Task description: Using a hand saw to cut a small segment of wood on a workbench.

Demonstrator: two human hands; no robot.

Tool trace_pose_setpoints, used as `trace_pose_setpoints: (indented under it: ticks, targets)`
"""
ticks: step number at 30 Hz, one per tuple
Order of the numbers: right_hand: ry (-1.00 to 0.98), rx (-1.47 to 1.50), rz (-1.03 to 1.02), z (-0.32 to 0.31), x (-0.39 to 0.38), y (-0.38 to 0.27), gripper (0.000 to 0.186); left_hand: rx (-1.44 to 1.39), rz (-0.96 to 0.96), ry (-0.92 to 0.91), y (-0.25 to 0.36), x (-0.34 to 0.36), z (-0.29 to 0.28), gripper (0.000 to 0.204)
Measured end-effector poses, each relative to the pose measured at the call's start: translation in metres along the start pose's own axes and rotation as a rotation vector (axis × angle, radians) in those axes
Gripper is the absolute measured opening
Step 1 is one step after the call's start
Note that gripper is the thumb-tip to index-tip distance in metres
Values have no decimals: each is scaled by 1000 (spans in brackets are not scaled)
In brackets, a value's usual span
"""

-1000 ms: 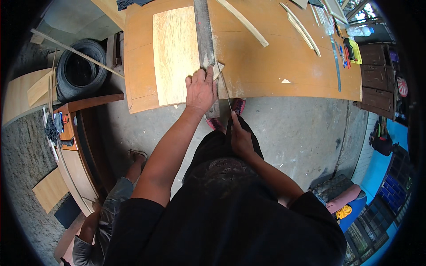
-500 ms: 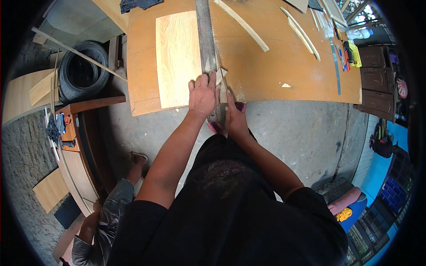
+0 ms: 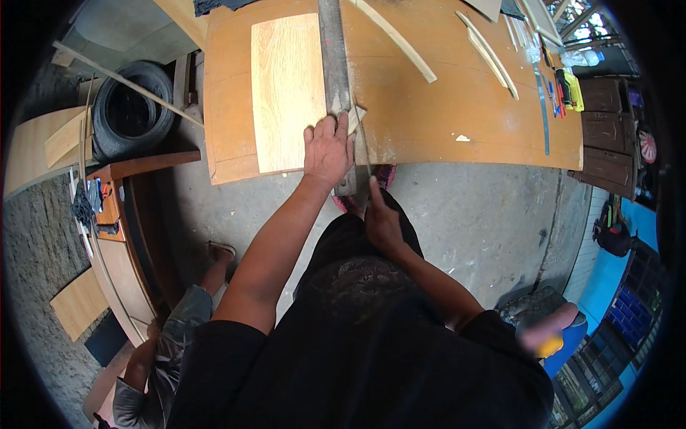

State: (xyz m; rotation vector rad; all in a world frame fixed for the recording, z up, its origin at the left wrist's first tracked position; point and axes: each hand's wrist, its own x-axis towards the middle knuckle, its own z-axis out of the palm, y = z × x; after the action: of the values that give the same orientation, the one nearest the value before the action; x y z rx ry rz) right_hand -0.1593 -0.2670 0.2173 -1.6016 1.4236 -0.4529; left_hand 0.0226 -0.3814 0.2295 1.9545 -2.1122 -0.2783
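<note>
My left hand point(image 3: 329, 151) presses down on a long dark wooden bar point(image 3: 333, 68) near the table's front edge, its fingers stretched over the bar. A small pale wood piece point(image 3: 359, 116) lies by its fingertips, partly hidden. My right hand point(image 3: 384, 223) is closed around the near end of a saw point(image 3: 362, 146), below the table edge. The thin blade shows nearly edge-on and runs up beside the bar to the small piece; my fingers hide the handle. Left of the bar lies a light wood-grain board point(image 3: 287, 93).
The brown tabletop point(image 3: 421, 129) bears pale wood strips point(image 3: 396, 41) and hand tools point(image 3: 561, 93) at right. A tyre point(image 3: 133, 111) stands at left. Another person point(image 3: 171, 350) sits at lower left. Dark wooden drawers point(image 3: 602, 132) stand at far right.
My right hand has drawn back toward my body with the saw, and more of the blade shows. My left hand has stayed in place on the bar.
</note>
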Motion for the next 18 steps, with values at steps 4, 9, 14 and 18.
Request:
trace_pose_setpoints:
  ticks: [4,9,14,18]
  targets:
    - [136,42,-176,-5,-25,8,57,-24,6,39,1,0,1,52]
    - [14,-11,-53,-23,8,-7,57,-13,24,33,1,0,0,52]
    - [113,-35,-170,-8,50,-12,56,9,8,32,0,0,2,52]
    - [41,23,-34,-3,-18,-1,54,8,9,43,1,0,4,52]
